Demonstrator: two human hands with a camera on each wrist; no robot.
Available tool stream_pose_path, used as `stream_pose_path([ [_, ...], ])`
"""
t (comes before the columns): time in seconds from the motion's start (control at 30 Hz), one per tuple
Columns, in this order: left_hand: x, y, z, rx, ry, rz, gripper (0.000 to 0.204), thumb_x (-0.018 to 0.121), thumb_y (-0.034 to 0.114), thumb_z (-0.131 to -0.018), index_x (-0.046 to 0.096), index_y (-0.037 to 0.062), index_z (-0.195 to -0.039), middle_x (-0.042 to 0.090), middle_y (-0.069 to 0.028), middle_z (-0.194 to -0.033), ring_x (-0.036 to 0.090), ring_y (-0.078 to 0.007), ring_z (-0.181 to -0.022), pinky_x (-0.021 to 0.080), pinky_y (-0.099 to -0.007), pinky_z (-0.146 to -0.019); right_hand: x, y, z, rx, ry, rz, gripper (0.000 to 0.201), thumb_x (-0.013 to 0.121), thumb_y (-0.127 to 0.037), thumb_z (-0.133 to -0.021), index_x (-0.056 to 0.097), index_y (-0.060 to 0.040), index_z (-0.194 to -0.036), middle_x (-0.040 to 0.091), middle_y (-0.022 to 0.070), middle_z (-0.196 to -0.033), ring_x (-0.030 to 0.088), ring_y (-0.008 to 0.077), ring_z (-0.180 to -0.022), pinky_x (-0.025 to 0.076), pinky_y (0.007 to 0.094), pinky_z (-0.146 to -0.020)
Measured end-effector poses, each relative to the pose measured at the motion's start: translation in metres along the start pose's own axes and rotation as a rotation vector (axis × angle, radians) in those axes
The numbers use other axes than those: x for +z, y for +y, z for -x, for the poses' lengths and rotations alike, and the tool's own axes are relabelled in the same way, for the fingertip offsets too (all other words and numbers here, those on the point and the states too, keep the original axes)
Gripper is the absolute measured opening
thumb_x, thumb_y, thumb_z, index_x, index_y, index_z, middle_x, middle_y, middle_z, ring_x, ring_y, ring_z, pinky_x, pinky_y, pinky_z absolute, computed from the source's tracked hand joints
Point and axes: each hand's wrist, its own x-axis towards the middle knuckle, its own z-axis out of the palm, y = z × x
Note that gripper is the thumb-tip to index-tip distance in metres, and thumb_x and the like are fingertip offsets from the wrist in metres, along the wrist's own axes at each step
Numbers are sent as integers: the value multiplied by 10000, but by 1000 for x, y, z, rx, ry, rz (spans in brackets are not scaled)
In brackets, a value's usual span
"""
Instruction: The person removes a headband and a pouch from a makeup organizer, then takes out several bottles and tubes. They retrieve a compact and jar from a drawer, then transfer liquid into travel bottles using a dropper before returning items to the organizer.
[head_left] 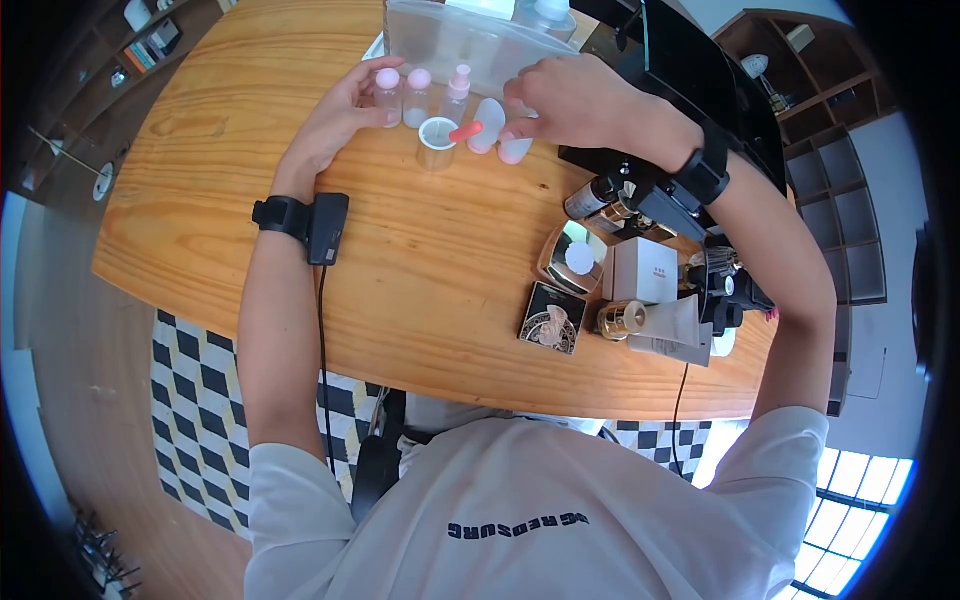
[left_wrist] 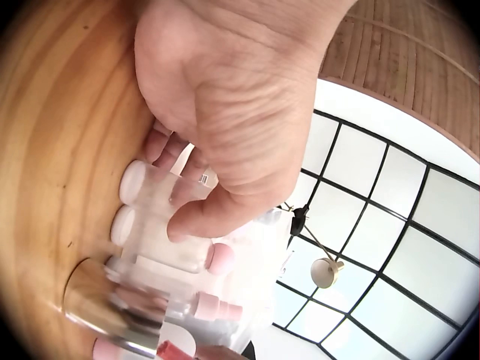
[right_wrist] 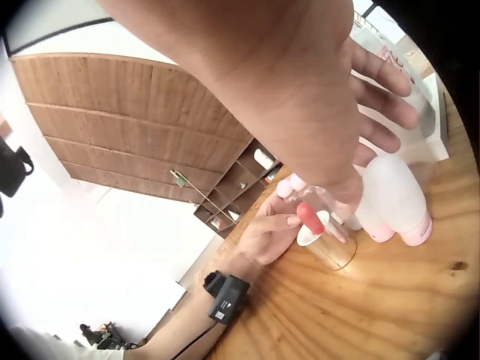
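Observation:
My left hand has its thumb on one side of the leftmost clear bottle with a pink cap and its fingers on the other; the thumb lies against the bottle in the left wrist view. Beside it stand a second pink-capped bottle and a pink-topped pump bottle. In front is a clear cup with a white rim, a red-pink piece at its mouth. My right hand is at two frosted tubes standing on pink caps, its fingers spread and extended behind them.
A translucent pouch stands behind the bottles. At the right are a white box, a gold-edged compact, a patterned case, a tube and dark bottles. A cable hangs from the left wrist device.

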Motion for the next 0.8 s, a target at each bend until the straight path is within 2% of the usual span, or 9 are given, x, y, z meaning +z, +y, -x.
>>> stream_pose_path([
  [0.2, -2, -3, -2, 0, -10, -18, 698, 746, 78, -801, 540, 85, -1468, 598, -42, -1305, 534, -190, -1111, 440, -325, -1019, 12, -7, -14, 16, 67, 23, 270, 689, -328, -943, 724, -60, -951, 711, 149, -818, 706, 363, -816, 553, 468, -719],
  [0.3, -4, -4, -2, -14, -37, -39, 673, 739, 80, -806, 554, 84, -1453, 594, -32, -1285, 531, -183, -1099, 440, -321, -1006, 12, -7, -15, 14, 76, 20, 298, 663, -300, -951, 753, -17, -936, 742, 175, -858, 738, 364, -849, 589, 458, -738],
  [0.43, -4, -4, -1, 3, -28, -23, 635, 726, 86, -808, 574, 84, -1425, 600, -27, -1260, 536, -180, -1099, 442, -322, -997, 11, -7, -15, 22, 77, 25, 278, 689, -291, -932, 752, -22, -958, 744, 173, -890, 738, 362, -872, 589, 463, -751],
  [0.5, -5, -5, -2, 2, -23, -12, 617, 707, 82, -808, 583, 86, -1412, 608, -32, -1263, 541, -178, -1118, 443, -324, -1000, 6, -7, -12, 50, 73, 44, 256, 724, -310, -919, 724, -66, -993, 734, 132, -873, 717, 350, -865, 568, 453, -754],
  [0.63, -14, -13, -7, 125, 110, 70, 580, 533, 43, -758, 625, 32, -1330, 668, -89, -1230, 593, -184, -1145, 470, -322, -962, 0, -1, 2, 51, 50, 10, 258, 746, -307, -902, 729, -74, -1011, 734, 126, -883, 713, 348, -889, 567, 447, -777],
  [0.67, -17, -15, -9, 178, 161, 93, 595, 479, 35, -726, 637, 7, -1299, 690, -108, -1211, 611, -187, -1145, 478, -318, -943, 7, 4, 4, -16, 76, -13, 250, 752, -300, -896, 734, -78, -1008, 735, 128, -889, 713, 349, -894, 565, 447, -780],
  [0.7, -16, -14, -10, 182, 153, 94, 595, 479, 35, -726, 637, 7, -1299, 690, -108, -1211, 611, -187, -1145, 478, -318, -943, 8, 6, 5, -80, 102, -34, 243, 759, -294, -889, 739, -82, -1005, 735, 131, -894, 712, 351, -898, 564, 448, -782],
  [0.77, -16, -15, -9, 203, 291, 118, 608, 446, 35, -679, 652, -33, -1247, 712, -124, -1170, 632, -194, -1095, 482, -301, -905, 12, 9, 2, -42, 76, -1, 264, 766, -297, -882, 751, -56, -988, 737, 154, -898, 724, 362, -896, 575, 453, -772],
  [0.8, -18, -16, -10, 203, 289, 116, 608, 446, 35, -679, 652, -33, -1247, 712, -124, -1170, 632, -194, -1095, 482, -301, -905, 12, 7, 0, -14, 50, 30, 287, 772, -299, -874, 764, -30, -971, 739, 176, -902, 736, 373, -894, 586, 458, -762],
])
